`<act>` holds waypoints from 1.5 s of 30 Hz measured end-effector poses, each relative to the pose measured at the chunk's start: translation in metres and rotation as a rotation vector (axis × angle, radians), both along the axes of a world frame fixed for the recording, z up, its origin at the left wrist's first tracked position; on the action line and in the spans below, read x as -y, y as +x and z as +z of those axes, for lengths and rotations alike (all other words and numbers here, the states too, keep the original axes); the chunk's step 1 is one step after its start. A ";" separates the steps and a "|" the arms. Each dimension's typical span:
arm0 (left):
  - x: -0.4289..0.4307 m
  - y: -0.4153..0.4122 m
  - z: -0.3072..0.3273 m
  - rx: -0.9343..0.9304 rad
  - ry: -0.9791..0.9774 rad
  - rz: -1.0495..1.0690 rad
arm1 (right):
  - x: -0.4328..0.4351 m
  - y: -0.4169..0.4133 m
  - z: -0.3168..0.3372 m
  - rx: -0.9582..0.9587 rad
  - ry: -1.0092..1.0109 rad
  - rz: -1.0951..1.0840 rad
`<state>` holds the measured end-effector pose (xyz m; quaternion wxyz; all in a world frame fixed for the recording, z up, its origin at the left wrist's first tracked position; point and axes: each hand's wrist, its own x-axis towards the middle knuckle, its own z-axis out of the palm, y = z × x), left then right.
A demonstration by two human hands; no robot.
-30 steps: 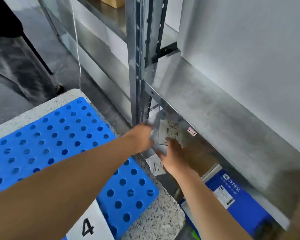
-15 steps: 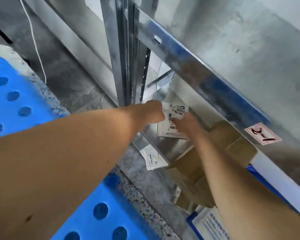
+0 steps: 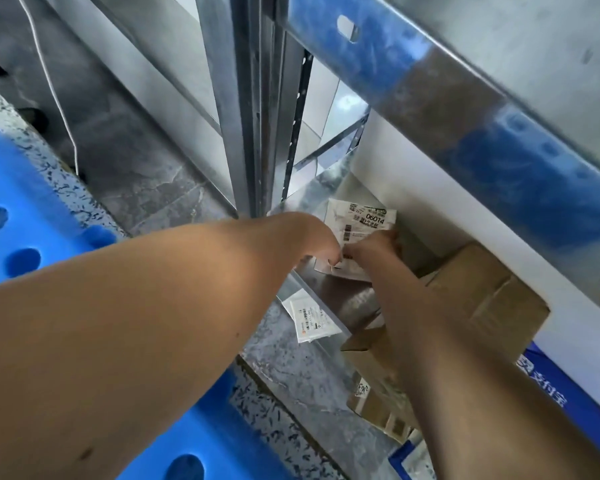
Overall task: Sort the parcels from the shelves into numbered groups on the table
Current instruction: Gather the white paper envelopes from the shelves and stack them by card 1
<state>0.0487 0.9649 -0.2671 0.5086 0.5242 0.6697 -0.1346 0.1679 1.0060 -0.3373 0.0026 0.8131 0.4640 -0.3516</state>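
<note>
Both hands have reached deeper under the steel shelf beam (image 3: 430, 98), which runs from twelve to three o'clock. A blue perforated board (image 3: 25, 216) lies at nine. Brown cardboard boxes (image 3: 482, 292) sit at four o'clock of the parcel (image 3: 361, 221), whose white label reads "06014", on the lower shelf. The left hand (image 3: 321, 244) pinches its bottom edge; the right hand (image 3: 374, 249) seems to curl its fingers round its right side. A white slip (image 3: 312, 320) lies at six.
</note>
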 end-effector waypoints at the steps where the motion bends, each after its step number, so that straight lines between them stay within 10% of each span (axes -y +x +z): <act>1: 0.000 0.001 0.002 -0.001 0.017 0.022 | -0.001 0.001 0.001 -0.056 0.006 -0.015; 12: 0.005 0.010 0.050 -0.426 0.229 -0.333 | 0.033 0.001 0.094 -0.574 -0.056 -0.039; 18: 0.019 0.000 0.093 -0.379 0.363 -0.252 | 0.064 -0.011 0.143 -0.517 -0.031 0.117; 23: 0.051 -0.003 0.128 -0.354 0.389 0.071 | 0.082 -0.015 0.169 -0.587 0.041 -0.095; 28: 0.095 -0.011 0.156 -0.036 0.375 0.848 | 0.119 -0.011 0.196 -0.637 0.029 -0.127; 45: 0.291 0.047 0.275 0.089 0.691 0.988 | 0.267 0.036 0.326 -0.723 0.129 0.019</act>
